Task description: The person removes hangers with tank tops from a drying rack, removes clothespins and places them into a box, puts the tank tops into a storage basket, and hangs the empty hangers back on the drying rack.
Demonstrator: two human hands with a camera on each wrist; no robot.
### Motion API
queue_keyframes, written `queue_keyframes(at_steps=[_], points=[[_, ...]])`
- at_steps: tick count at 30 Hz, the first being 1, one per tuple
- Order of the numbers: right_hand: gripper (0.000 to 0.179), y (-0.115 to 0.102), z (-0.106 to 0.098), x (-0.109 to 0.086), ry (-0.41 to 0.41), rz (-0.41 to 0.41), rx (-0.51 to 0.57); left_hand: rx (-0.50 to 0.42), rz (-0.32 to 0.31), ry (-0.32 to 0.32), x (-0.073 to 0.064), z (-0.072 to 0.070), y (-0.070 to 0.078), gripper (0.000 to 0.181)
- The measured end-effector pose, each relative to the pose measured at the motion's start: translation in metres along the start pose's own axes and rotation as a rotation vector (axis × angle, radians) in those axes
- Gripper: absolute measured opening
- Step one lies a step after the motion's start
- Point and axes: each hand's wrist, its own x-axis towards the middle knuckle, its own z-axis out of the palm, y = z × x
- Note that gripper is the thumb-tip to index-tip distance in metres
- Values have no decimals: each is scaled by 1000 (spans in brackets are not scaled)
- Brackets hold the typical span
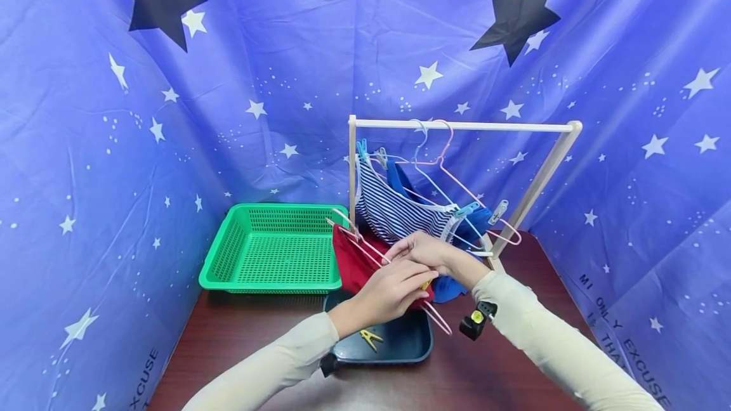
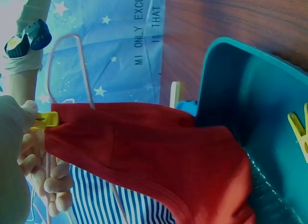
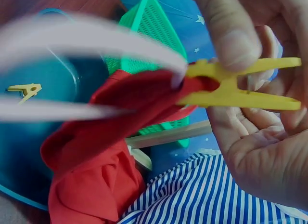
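Between my hands is a red top [image 1: 354, 262] on a pink wire hanger [image 1: 438, 321]. A yellow clothespin [image 3: 231, 86] bites the cloth at its shoulder, its handles spread apart. My left hand [image 1: 385, 290] pinches this clothespin, with the thumb on its side in the right wrist view. My right hand [image 1: 422, 251] lies just beyond, its fingers curled round the hanger wire in the left wrist view. Below them is a dark blue basin [image 1: 422, 351], with another yellow clothespin [image 1: 371, 339] in it.
Behind my hands stands a wooden rack [image 1: 485, 124]. On it hang a striped top [image 1: 394, 208] and a blue garment [image 1: 402, 182], on wire hangers with clothespins. A green basket [image 1: 211, 274] sits to the left on the brown table [image 1: 240, 347]. Starry curtains surround the table.
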Motion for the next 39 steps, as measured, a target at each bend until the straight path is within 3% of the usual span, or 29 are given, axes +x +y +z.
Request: queue_keyframes(at_steps=[5,16,30,39], points=[[33,5,-1,1,-48,-38,38,66,11,-35,0,3,2,37],[26,11,-3,1,27,-117,-23,95,50,-33,-4,8,0,30],[36,12,-3,1,47,-125,-62,51,6,-7,-1,7,-4,22],[32,6,0,0,78,-93,-63,106,2,-24,1,7,-2,15]])
